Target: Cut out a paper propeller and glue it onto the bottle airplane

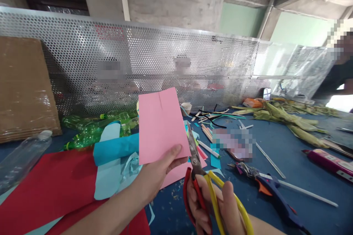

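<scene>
A pink sheet of paper [162,128] stands upright in front of me, with a short crease or slit near its top edge. My left hand [165,165] pinches it at the lower right corner, thumb on the near face. In my right hand [209,205] is a pair of scissors [196,161] with one red and one yellow handle loop. Their blades point up along the right edge of the pink sheet and look nearly closed; whether they touch the paper I cannot tell. Another pink piece [175,174] lies beneath on the table.
Green plastic bottles [91,132], red sheets [55,183] and a blue paper roll [116,148] lie at left. A glue gun [275,187] with a glue stick and corn husks [292,121] lie at right. Behind stands a perforated metal screen [154,55]; a person [336,69] is at far right.
</scene>
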{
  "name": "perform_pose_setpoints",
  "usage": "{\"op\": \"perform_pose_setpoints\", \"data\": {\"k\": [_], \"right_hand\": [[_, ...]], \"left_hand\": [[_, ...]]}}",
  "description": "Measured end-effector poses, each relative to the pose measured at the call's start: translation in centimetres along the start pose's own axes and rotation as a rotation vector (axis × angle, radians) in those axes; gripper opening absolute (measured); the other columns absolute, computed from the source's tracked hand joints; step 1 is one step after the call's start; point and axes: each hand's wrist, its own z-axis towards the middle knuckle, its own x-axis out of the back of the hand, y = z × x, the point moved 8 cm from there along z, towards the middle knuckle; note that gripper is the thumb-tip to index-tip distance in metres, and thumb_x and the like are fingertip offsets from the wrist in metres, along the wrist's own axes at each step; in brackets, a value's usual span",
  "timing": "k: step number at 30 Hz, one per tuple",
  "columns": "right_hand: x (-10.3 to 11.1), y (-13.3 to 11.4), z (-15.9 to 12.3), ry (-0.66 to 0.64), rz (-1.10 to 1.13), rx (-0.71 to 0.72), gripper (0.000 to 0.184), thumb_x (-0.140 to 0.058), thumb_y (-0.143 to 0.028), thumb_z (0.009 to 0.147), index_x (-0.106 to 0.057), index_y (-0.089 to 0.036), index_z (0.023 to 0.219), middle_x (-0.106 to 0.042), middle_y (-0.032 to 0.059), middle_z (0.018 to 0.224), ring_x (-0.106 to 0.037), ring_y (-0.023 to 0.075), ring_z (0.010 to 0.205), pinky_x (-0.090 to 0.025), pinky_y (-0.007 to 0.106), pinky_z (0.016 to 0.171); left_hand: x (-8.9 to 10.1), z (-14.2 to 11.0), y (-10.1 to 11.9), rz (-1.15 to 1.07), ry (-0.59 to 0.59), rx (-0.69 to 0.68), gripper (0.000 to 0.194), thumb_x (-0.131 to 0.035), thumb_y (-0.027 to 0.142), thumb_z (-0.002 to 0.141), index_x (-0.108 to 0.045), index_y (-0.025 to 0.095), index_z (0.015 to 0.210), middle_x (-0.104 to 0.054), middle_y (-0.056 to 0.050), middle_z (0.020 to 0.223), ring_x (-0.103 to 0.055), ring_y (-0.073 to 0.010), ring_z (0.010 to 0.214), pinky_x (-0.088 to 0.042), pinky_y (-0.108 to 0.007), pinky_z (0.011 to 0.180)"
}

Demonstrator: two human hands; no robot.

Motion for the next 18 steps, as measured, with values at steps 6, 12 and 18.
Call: {"op": "perform_pose_setpoints", "data": {"k": [6,12,18], "right_hand": [[-0.9,-1.2,-0.1,-0.035,-0.042,0.041,0.081,-0.033,-0.099,0.060,-0.046,-0.021,0.078,-0.039,-0.0086,0.055,-0.029,0.0043,0.038,-0.041,0.017,0.040],[0.3,-0.2,-0.5,0.048,-0.061,-0.074,0.080,-0.033,-0.100,0.059,-0.042,-0.022,0.074,-0.040,-0.0081,0.054,-0.032,0.0045,0.037,-0.035,0.017,0.038],[0.5,-0.5,-0.4,0.026,-0.094,0.028,0.079,-0.026,-0.099,0.064,-0.043,-0.022,0.074,-0.038,-0.0098,0.050,-0.026,0.0037,0.032,-0.030,0.016,0.031]], "left_hand": [[0.0,-0.3,-1.0,0.080,-0.019,0.064,0.034,-0.083,0.042,0.071,-0.080,0.014,0.091,-0.076,-0.011,0.103,-0.073,-0.0264,0.088,-0.054,-0.041,0.095],[0.1,-0.4,-1.4,0.062,0.004,0.096,0.031,-0.084,0.042,0.069,-0.080,0.016,0.085,-0.077,-0.010,0.100,-0.074,-0.0269,0.088,-0.055,-0.040,0.094],[0.2,-0.6,-1.4,0.054,-0.001,0.086,0.031,-0.085,0.041,0.070,-0.080,0.016,0.088,-0.077,-0.010,0.101,-0.074,-0.0269,0.086,-0.055,-0.040,0.094]]}}
